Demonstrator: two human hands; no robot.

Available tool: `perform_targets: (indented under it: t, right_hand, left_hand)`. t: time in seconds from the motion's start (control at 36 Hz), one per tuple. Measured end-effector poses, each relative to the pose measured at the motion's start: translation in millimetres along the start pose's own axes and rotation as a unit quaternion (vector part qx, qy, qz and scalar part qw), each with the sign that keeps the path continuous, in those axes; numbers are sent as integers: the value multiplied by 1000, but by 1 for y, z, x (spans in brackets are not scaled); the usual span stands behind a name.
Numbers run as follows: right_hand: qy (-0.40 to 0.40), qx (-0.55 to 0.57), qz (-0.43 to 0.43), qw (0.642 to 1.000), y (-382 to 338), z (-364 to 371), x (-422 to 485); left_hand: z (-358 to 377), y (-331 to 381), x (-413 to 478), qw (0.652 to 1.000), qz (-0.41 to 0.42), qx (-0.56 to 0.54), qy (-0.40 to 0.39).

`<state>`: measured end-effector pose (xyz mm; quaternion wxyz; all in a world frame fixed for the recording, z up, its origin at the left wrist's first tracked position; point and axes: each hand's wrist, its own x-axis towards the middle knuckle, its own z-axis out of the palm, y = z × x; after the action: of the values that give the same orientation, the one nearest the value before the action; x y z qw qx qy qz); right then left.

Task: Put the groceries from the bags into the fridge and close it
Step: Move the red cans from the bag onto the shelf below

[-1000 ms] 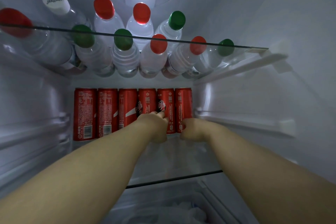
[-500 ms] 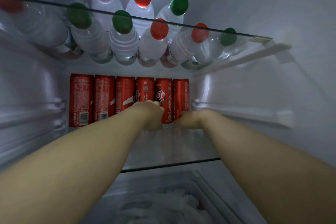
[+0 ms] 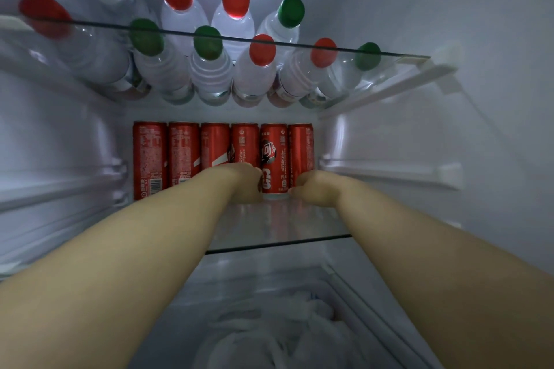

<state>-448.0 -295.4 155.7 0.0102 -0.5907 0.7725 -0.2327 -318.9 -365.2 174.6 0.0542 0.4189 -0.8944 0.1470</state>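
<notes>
Several red soda cans (image 3: 183,156) stand in a row at the back of the fridge's lower glass shelf (image 3: 278,222). Both my arms reach in to the right end of the row. My left hand (image 3: 244,184) is curled around the bottom of the fourth can (image 3: 244,144), its fingertips against the fifth can (image 3: 273,156). My right hand (image 3: 313,189) curls around the foot of the last can (image 3: 301,150) by the right wall. The lower parts of both held cans are hidden by the hands.
Water bottles (image 3: 209,69) with red and green caps lie stacked on the upper glass shelf (image 3: 398,54), caps toward me. A drawer (image 3: 353,287) below holds a white plastic bag (image 3: 269,335). Shelf rails (image 3: 389,171) line both side walls.
Both hands stay at the right end of the can row, pushed slightly deeper. My view has shifted a little; the cans have not visibly moved.
</notes>
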Motion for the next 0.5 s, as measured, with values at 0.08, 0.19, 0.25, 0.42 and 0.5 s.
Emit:
perform_targets:
  t: [0.08,0.19,0.25,0.42,0.5]
  right_hand:
    - [33,5,-9,999,-1,-2,-3]
    - [87,-13,-15,996,-5,-5,-11]
    - [119,-27,-15,992,-10,-7,-18]
    - [186,-32,-34,981,-30,-9,-52]
    - [217,-29,-43,975,-38,-10,-72]
  left_hand:
    - [-5,-4,-8,999,2,-12,36]
    - [-9,-7,-21,997,3,-24,79]
    - [-12,-6,-30,995,5,-28,95]
    - [-22,-5,-66,983,6,-38,179]
    - [-21,-3,-86,976,-12,-49,210]
